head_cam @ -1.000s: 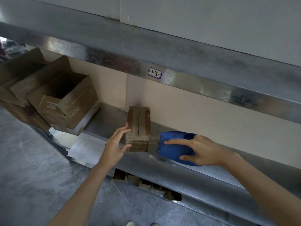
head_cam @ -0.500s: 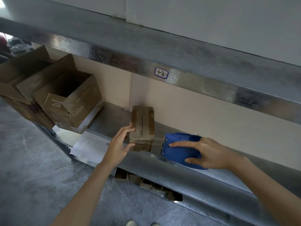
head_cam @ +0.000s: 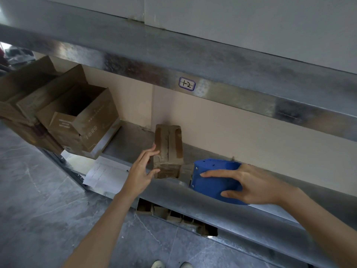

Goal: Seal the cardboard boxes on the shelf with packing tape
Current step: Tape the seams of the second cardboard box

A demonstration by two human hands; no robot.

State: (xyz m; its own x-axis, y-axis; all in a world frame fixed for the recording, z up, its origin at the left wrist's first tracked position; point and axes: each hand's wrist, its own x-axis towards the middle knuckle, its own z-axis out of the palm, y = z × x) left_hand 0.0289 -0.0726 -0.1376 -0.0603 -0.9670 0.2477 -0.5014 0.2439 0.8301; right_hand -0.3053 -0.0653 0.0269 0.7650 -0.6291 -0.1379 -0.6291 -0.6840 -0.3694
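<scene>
A small brown cardboard box (head_cam: pixel 170 147) stands on the metal shelf (head_cam: pixel 170 192), with brown tape strips running along its top. My left hand (head_cam: pixel 141 171) rests against its left side: fingers fairly straight on the upper edge, thumb at the lower front. Just right of the box sits a blue tape dispenser (head_cam: pixel 212 171). My right hand (head_cam: pixel 251 184) grips it, index finger across its side and thumb underneath. A short piece of tape seems to run between the dispenser and the box.
Several open cardboard boxes (head_cam: pixel 83 120) lie tipped at the shelf's left end, beside a white sheet of paper (head_cam: pixel 106 175). An upper shelf beam carries a label (head_cam: pixel 187 84). More cardboard (head_cam: pixel 173 213) shows through a gap below. Grey floor lies beneath.
The view has drifted slightly. Both hands keep their places on the box and the dispenser.
</scene>
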